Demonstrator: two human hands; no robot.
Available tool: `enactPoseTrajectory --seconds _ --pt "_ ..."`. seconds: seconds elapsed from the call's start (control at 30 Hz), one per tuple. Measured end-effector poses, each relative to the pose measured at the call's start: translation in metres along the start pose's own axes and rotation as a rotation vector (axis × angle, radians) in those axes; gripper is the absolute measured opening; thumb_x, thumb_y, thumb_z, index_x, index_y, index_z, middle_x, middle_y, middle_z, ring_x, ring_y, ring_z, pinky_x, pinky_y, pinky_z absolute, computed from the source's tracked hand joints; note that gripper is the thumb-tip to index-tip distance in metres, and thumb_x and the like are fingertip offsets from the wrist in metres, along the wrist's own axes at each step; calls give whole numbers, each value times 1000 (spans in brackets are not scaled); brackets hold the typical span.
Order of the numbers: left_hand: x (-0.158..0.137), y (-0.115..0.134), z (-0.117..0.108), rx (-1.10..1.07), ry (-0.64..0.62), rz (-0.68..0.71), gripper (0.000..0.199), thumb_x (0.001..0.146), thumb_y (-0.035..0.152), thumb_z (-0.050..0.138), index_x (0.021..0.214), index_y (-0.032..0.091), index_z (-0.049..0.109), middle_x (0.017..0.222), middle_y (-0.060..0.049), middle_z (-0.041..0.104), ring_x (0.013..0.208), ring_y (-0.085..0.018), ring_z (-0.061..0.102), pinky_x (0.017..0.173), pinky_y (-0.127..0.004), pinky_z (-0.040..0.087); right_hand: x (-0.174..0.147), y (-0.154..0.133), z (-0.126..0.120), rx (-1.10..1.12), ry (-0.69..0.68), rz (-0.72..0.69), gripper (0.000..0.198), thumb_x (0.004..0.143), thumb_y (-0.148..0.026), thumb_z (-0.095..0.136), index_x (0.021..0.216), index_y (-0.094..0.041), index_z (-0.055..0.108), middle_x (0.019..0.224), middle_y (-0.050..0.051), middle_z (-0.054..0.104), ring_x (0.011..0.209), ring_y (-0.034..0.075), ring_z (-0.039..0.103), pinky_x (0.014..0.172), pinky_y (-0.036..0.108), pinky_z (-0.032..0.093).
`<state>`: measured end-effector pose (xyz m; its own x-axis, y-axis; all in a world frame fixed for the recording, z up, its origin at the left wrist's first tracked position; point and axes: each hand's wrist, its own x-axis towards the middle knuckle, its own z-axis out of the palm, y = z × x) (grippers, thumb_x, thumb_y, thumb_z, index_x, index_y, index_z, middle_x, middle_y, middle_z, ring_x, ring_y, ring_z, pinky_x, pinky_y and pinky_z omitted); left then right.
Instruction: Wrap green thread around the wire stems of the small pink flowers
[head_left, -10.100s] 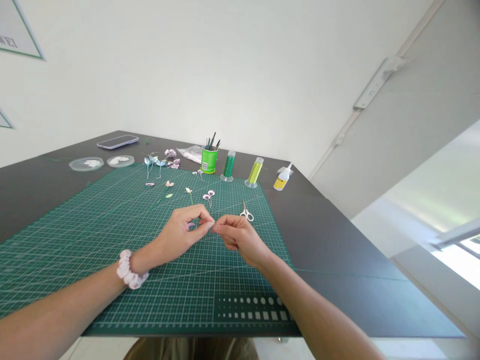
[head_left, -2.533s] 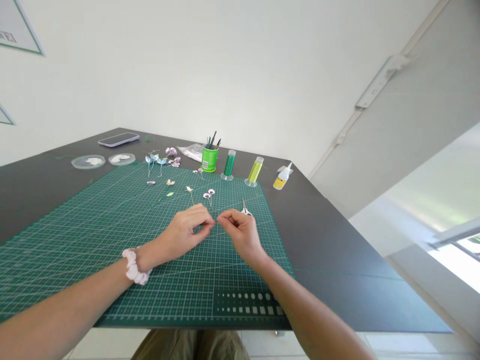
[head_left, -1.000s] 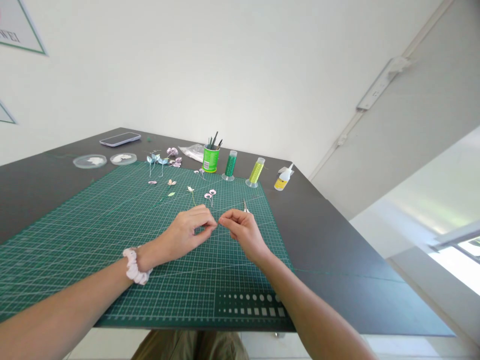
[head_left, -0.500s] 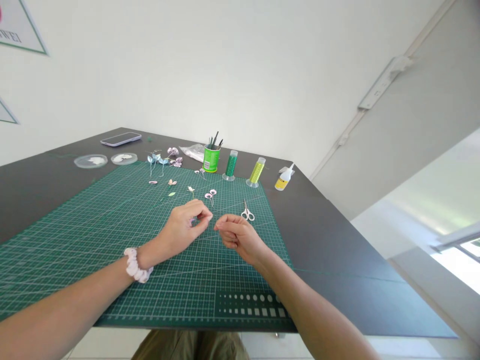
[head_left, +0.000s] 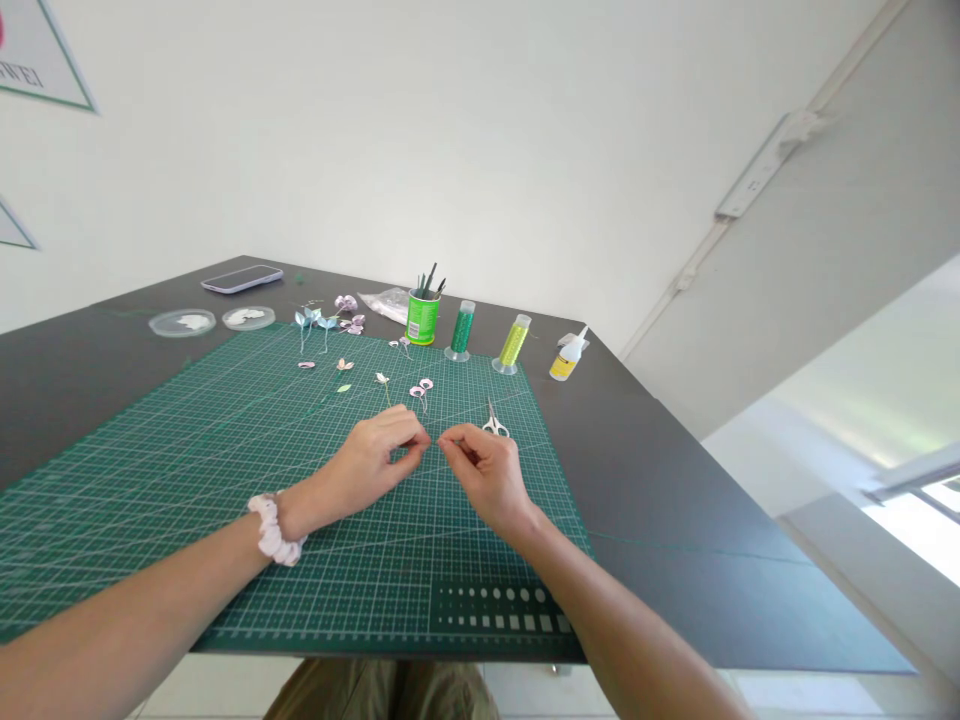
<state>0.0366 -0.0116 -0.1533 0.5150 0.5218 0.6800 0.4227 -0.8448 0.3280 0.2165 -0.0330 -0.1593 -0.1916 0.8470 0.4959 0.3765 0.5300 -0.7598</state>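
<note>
Over the green cutting mat [head_left: 315,560], my left hand [head_left: 379,450] is closed in a pinch, a pale scrunchie [head_left: 274,532] around its wrist. Just to its right, my right hand [head_left: 486,470] pinches too, thumb against forefinger, a small gap between the two sets of fingertips. Whatever they hold is too fine to make out. White-handled scissors [head_left: 494,425] lie right behind my right hand, partly covered by it. Beyond the fingers lie a pair of pink looped petals [head_left: 421,388] on thin stems and a small white flower [head_left: 382,379] on a green stem.
Farther back stand a green can of tools [head_left: 422,318], a dark green thread spool [head_left: 463,330], a yellow-green spool [head_left: 514,344] and a glue bottle [head_left: 568,358]. Blue flowers [head_left: 315,318], shallow dishes [head_left: 182,323] and a phone [head_left: 242,279] sit at the back left.
My right hand has turned, its fingers now pointing more up and left, and covers part of the scissors. My left hand has shifted slightly right.
</note>
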Motion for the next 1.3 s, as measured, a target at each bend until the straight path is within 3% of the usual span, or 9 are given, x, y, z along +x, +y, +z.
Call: enactPoseTrajectory --seconds 0.1,0.3,0.53,0.77,1.0,1.3 --pt "0 1 0 -16 -36 26 20 90 10 48 74 17 57 67 1 59 66 -13 53 61 -22 42 2 1 -1 14 13 21 21 85 -26 53 68 -19 62 51 -5 41 47 10 35 49 26 28" --pt "0 0 0 -83 -34 58 19 89 8 51 75 17 59 69 1 62 67 -12 54 63 -22 43 9 1 -3 283 -65 215 17 77 -29 60 63 -19 61 49 -7 38 46 8 29 46 24 23" --pt "-2 0 0 -152 -19 -12 17 88 10 54 74 16 61 68 1 61 66 -11 54 63 -21 42 12 2 -3 670 -187 498 21 67 -35 72 61 -18 62 42 -11 31 39 5 20 40 22 15" --pt "0 1 -1 -135 71 -108 18 87 13 55 70 16 60 66 2 59 62 -10 53 61 -21 41 8 4 0 838 -268 621 14 65 -29 72 63 -17 65 41 -12 29 40 4 16 39 21 12" --pt "0 -1 1 -54 115 -138 19 86 11 53 68 16 58 66 2 58 62 -10 53 61 -21 40 8 2 4 720 -216 555 16 67 -32 70 62 -18 63 42 -11 31 39 5 19 39 23 14" --pt "1 -1 0 -5 48 -98 18 86 10 51 70 16 56 66 2 56 64 -11 52 60 -21 40 -1 0 6 143 -14 120 21 82 -27 55 63 -19 59 49 -6 38 46 9 30 46 25 23"
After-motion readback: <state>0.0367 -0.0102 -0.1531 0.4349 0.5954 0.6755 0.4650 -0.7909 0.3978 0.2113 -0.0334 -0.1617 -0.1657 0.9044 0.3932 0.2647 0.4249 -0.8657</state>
